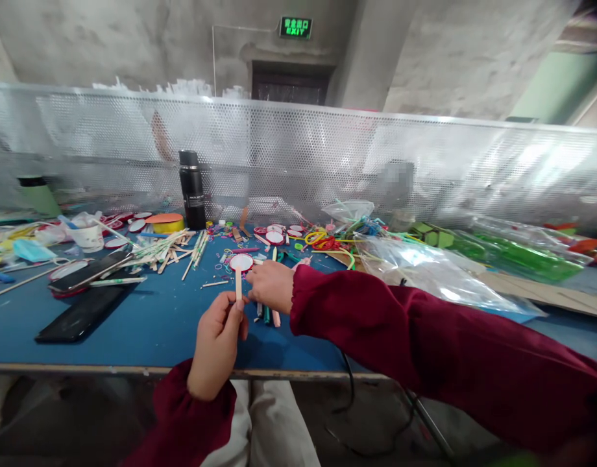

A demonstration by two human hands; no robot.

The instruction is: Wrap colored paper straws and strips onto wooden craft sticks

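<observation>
My left hand (219, 334) is closed around the lower end of a flat wooden craft stick (239, 284), holding it upright. At the stick's top is a small round white disc with a red rim (241, 262). Just right of the disc, my right hand (272, 285) reaches over the table with bent fingers that look slightly apart. Nothing shows in its grasp, though its fingertips are partly hidden. Several marker pens (267, 316) lie partly under this hand. Small coloured rubber bands (225, 256) are scattered behind the disc.
Loose wooden sticks (169, 251), two dark phones (84, 318) and a paper cup (88, 233) lie left on the blue table (176, 331). A black bottle (192, 191) stands behind, before a perforated metal screen (289, 155). Clear plastic bags (429, 269) lie right.
</observation>
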